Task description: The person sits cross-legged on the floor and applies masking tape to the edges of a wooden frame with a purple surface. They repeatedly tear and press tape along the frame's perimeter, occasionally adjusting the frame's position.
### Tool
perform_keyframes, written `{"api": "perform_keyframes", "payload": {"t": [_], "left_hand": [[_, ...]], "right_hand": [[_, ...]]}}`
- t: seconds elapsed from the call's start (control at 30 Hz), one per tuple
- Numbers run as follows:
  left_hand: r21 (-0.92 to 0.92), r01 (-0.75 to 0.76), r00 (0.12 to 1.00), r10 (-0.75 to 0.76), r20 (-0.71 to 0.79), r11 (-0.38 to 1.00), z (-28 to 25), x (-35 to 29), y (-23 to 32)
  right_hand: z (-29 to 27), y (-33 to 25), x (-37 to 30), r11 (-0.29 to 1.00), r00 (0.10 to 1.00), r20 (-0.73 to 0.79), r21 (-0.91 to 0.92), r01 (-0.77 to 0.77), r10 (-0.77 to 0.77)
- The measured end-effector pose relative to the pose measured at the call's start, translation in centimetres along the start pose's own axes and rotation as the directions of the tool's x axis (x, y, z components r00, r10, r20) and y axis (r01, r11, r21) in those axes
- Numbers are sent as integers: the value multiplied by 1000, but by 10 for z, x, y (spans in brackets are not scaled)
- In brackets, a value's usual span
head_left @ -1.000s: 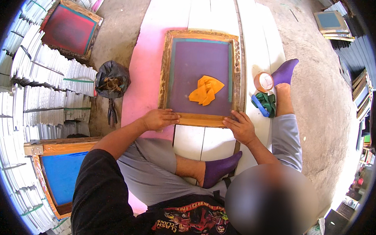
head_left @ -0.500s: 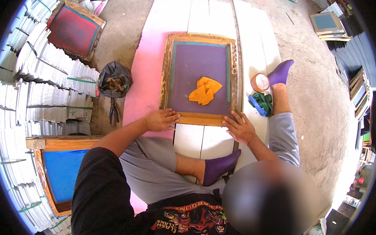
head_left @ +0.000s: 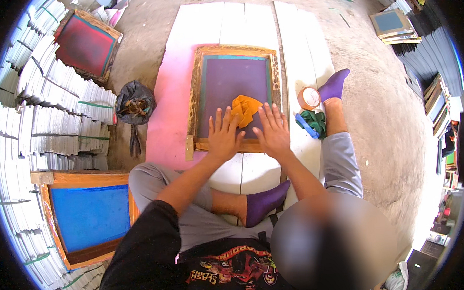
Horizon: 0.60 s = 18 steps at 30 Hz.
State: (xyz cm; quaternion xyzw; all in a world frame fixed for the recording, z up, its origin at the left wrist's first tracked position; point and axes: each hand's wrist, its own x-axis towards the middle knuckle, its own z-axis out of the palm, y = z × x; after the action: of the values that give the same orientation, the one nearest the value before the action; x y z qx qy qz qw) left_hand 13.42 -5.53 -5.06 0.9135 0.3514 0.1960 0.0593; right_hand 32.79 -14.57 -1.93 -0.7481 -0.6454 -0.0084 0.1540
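A wooden-framed printing screen (head_left: pixel 237 73) with purple mesh and a teal border lies flat on white boards in front of me. On its mesh rests a crumpled orange cloth (head_left: pixel 247 110). My left hand (head_left: pixel 223 137) is over the near left part of the screen, fingers spread and pointing away from me, beside the cloth. My right hand (head_left: pixel 274 136) is over the near right part, its fingers also spread, the fingertips close to the cloth's right edge. Neither hand grips anything. Whether the palms touch the mesh or hover above it, I cannot tell.
Right of the screen sit a roll of brown tape (head_left: pixel 309 98) and a green cloth with a blue object (head_left: pixel 310 124). A black bag (head_left: pixel 135 102) stands left. A blue-mesh screen (head_left: pixel 91 217) leans near stacked white bundles (head_left: pixel 54 123). A red-mesh screen (head_left: pixel 85 45) lies farther back.
Both hands have moved from the screen's near corners inward and forward over the mesh. The view has shifted slightly. The orange cloth stays on the mesh.
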Motion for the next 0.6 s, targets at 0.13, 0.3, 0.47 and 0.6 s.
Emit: {"api": "perform_keyframes", "payload": {"t": [0.13, 0.3, 0.47, 0.6], "left_hand": [[39, 208, 975, -210, 68, 977, 44, 0, 34], [54, 305, 928, -309, 208, 951, 48, -11, 35], [-29, 323, 929, -311, 200, 946, 48, -12, 32], [-7, 288, 934, -279, 221, 958, 46, -20, 19]], "right_hand": [[48, -15, 2, 987, 990, 55, -98, -127, 133], [59, -20, -10, 979, 975, 129, -117, -167, 181], [57, -23, -6, 981, 974, 142, -101, -164, 177], [56, -23, -6, 979, 971, 157, -119, -165, 182]]}}
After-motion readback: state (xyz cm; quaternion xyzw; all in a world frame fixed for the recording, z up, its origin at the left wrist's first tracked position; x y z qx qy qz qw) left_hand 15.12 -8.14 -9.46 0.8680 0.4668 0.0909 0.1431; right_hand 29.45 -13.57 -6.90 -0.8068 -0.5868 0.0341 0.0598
